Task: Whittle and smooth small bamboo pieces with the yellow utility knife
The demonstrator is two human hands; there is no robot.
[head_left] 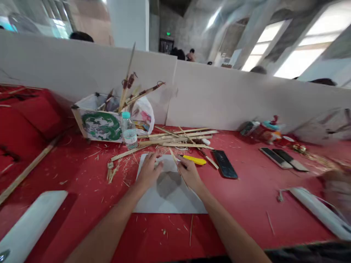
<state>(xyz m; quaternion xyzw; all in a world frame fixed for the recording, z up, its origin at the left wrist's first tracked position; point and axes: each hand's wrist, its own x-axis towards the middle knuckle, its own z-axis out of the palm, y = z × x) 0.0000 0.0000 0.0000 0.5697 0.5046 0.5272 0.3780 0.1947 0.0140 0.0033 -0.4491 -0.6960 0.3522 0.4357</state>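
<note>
Grip: L hand flat, open on white paper sheet; R hand: can't tell. Red-covered bench, white partition wall behind. 3 flat phones, 1 clear plastic bottle.

You have one paper sheet at six o'clock, one water bottle at eleven, one painted box at ten, one yellow cutter at twelve and three phones toward two.

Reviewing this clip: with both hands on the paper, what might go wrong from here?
The yellow utility knife lies just beyond the right hand; a forward slip might hit it, blade state unclear. Bamboo splinters litter the red tabletop around the white paper under the left hand and might prick skin or snag it.
</note>
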